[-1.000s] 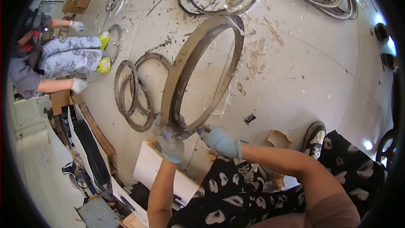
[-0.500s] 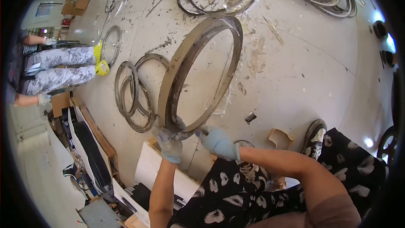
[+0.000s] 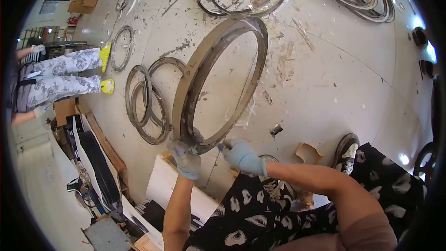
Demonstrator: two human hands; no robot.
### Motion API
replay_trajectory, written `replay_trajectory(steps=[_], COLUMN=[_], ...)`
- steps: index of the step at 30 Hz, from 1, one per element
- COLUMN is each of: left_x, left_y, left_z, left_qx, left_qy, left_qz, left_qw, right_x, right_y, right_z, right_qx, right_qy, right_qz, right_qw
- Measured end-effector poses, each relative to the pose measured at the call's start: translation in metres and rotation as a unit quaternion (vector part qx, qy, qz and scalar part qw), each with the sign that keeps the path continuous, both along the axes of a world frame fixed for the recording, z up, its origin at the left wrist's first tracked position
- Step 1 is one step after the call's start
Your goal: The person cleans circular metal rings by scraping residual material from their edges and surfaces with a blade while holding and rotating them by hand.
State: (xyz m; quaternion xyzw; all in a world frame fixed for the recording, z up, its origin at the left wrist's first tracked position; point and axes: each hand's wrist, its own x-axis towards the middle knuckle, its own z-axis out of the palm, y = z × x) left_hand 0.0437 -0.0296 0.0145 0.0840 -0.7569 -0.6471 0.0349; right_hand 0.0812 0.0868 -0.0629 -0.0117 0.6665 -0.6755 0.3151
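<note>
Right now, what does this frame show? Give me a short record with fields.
Left hand: gloved, gripping the big ring at its near end
Right hand: gloved, beside that end; contact unclear
Ring markings: dark, on the outer side
Picture left of it: three smaller rings, overlapping in view
Floor: more rings farther off, scattered scraps
Co-worker: picture left, yellow shoes

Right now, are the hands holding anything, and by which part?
Yes: the left hand holds a ring by its near, lower end. The right hand is close to that end, but I can't tell whether it holds anything.
</note>
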Motion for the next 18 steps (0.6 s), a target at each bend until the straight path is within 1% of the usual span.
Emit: replay_trajectory(steps=[2,3,5,6,7,8,9,11,12,14,15,17,18], left_x=[0.001,0.01,0.008,0.004,0.007,0.009,0.007,0.017,0.012,0.008,0.009,0.013,0.017], left_y=[-0.001,-0.003,-0.008,-0.01,-0.011,-0.013,-0.013,-0.014,-0.016,-0.015,-0.012,-0.008,-0.004], left_z=[-0.004,-0.007,-0.009,-0.011,-0.014,-0.016,-0.018,-0.015,-0.013,-0.01,-0.011,-0.013,-0.013], left_qx=[0.109,0.109,0.044,0.045,0.072,0.098,0.099,0.042,0.041,-0.004,-0.002,0.061,0.058], left_qy=[-0.004,-0.013,-0.032,-0.025,-0.017,-0.009,-0.008,-0.048,-0.039,0.007,0.008,-0.01,-0.011], left_qz=[0.018,0.023,0.035,0.033,0.034,0.034,0.033,0.041,0.039,-0.033,-0.034,0.021,0.024], left_qw=[0.994,0.994,0.998,0.998,0.997,0.995,0.994,0.997,0.998,0.999,0.999,0.998,0.998], right_x=[-0.004,0.004,-0.002,-0.01,-0.014,-0.015,-0.016,-0.004,-0.01,-0.015,-0.012,0.003,0.01], right_y=[0.008,0.005,-0.008,-0.002,0.01,0.016,0.013,0.002,0.006,0.017,0.016,0.003,-0.005], right_z=[0.009,0.017,0.033,0.027,0.016,0.008,0.014,0.041,0.039,0.027,0.024,0.021,0.026], right_qx=[0.019,0.018,-0.078,-0.079,-0.038,0.004,0.005,-0.045,-0.046,0.019,0.021,0.036,-0.101], right_qy=[-0.012,-0.022,0.028,0.035,-0.07,-0.174,-0.174,-0.005,0.004,-0.072,-0.072,0.012,0.022], right_qz=[0.05,0.054,-0.086,-0.086,-0.01,0.067,0.065,-0.026,-0.027,0.064,0.063,0.009,-0.089], right_qw=[0.999,0.998,0.993,0.993,0.997,0.982,0.983,0.999,0.999,0.995,0.995,0.999,0.991])
